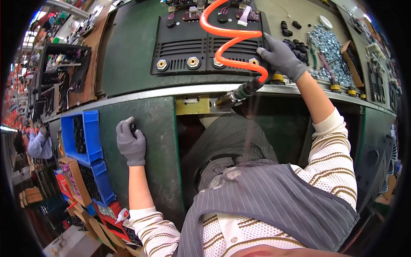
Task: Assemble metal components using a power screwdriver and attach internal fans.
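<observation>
My left hand (130, 143), in a grey glove, is closed over the green side table with a small black part (133, 127) pinched between thumb and fingers. My right hand (282, 58), gloved alike, grips the right edge of the nearer-right black vented panel (239, 45), its thumb on top and the other fingers partly hidden. Beside it on the left lies a matching black panel (180, 47). Both carry brass-centred round connectors (193, 63) along the near edge. An orange coiled hose (231, 33) crosses the panels down to a pneumatic screwdriver (233, 97), which hangs at the bench edge.
Blue bins (91, 137) with black parts stand left of my left hand. At the right are a heap of clear-looking small hardware (323, 47) and black fittings (295, 47). A metal rail (162, 92) edges the bench. Another person (38, 143) is far left.
</observation>
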Available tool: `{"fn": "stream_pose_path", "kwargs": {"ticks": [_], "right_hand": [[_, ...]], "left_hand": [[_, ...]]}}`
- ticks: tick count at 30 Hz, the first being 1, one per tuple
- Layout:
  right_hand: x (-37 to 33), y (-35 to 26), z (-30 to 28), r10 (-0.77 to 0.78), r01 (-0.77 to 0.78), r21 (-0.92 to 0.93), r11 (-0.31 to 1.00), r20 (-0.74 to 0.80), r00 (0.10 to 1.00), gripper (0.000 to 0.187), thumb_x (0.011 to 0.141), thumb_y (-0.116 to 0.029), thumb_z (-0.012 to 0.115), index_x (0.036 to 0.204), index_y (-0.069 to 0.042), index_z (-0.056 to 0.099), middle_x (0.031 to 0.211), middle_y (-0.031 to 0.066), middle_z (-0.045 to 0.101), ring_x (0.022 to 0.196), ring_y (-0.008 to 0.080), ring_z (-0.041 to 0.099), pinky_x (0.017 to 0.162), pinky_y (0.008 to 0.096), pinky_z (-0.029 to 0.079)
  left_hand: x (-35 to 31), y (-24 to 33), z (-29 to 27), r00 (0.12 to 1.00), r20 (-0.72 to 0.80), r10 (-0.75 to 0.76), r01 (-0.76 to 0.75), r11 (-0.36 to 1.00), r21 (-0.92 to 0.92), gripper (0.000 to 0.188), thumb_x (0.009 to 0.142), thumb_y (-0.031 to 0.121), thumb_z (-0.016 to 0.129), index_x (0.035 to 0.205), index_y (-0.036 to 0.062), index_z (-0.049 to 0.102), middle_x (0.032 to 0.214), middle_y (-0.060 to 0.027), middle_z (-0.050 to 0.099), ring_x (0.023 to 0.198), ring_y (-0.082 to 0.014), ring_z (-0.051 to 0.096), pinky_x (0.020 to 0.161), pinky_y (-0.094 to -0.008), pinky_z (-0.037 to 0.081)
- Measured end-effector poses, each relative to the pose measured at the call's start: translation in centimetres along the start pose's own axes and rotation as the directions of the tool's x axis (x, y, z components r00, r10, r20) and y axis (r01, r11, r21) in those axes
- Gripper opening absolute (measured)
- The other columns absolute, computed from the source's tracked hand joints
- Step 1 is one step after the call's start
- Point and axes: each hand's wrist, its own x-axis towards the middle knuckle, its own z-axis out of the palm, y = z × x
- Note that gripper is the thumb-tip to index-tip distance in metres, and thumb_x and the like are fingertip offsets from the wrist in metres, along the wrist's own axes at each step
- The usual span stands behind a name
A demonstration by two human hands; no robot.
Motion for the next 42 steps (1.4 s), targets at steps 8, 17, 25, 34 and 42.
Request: {"fn": "stream_pose_path", "kwargs": {"ticks": [8, 17, 25, 34, 42], "right_hand": [[3.9, -5.8, 1.1, -0.093, 0.131, -0.090, 0.987, 0.342, 0.935, 0.047, 0.086, -0.045, 0.063, 0.113, -0.006, 0.058, 0.076, 0.0174, 0.064, 0.073, 0.0342, 0.062, 0.070, 0.0402, 0.049], [21.8, -9.6, -4.3, -0.379, 0.185, -0.495, 0.849, -0.325, 0.866, 0.064, 0.068, -0.044, 0.073, 0.115, -0.004, 0.059, 0.089, 0.0181, 0.068, 0.087, 0.0281, 0.065, 0.084, 0.0394, 0.048], [25.2, -10.6, -4.0, -0.066, 0.058, -0.120, 0.991, -0.071, 0.995, 0.072, 0.067, -0.029, 0.080, 0.128, -0.002, 0.052, 0.113, 0.0171, 0.063, 0.105, 0.0255, 0.060, 0.090, 0.0340, 0.047], [28.1, -4.5, -3.5, -0.245, 0.248, 0.004, 0.969, -0.155, 0.957, 0.049, 0.075, -0.020, 0.075, 0.117, 0.001, 0.059, 0.098, 0.0075, 0.066, 0.087, 0.0142, 0.061, 0.079, 0.0276, 0.050], [30.6, -7.5, -0.4, -0.306, 0.329, 0.215, 0.920, -0.134, 0.943, 0.057, 0.070, -0.012, 0.079, 0.120, 0.003, 0.057, 0.100, 0.0074, 0.066, 0.087, 0.0123, 0.060, 0.079, 0.0255, 0.050]], "left_hand": [[-0.1, -0.5, -0.2, 0.999, 0.016, -0.043, 0.044, 0.999, -0.017, 0.038, 0.068, -0.001, 0.055, 0.105, 0.0090, 0.060, 0.103, -0.0121, 0.058, 0.093, -0.0319, 0.060, 0.081, -0.0398, 0.051], [0.3, -0.5, -0.2, 0.998, 0.037, -0.052, 0.056, 0.993, -0.099, 0.037, 0.068, 0.002, 0.057, 0.104, 0.0101, 0.061, 0.102, -0.0119, 0.059, 0.092, -0.0317, 0.060, 0.078, -0.0403, 0.050], [-0.1, -0.9, -0.3, 0.996, 0.026, -0.088, 0.091, 0.987, -0.131, 0.037, 0.066, 0.001, 0.057, 0.102, 0.0102, 0.061, 0.100, -0.0113, 0.059, 0.091, -0.0309, 0.061, 0.077, -0.0396, 0.051], [0.5, -1.0, -0.3, 0.994, 0.066, -0.084, 0.093, 0.984, -0.152, 0.037, 0.065, 0.001, 0.056, 0.101, 0.0094, 0.063, 0.099, -0.0118, 0.059, 0.091, -0.0303, 0.061, 0.077, -0.0390, 0.051], [0.8, -0.8, -0.2, 0.995, 0.075, -0.064, 0.074, 0.987, -0.141, 0.039, 0.065, -0.001, 0.055, 0.102, 0.0092, 0.062, 0.098, -0.0112, 0.059, 0.089, -0.0306, 0.061, 0.074, -0.0390, 0.051]]}}
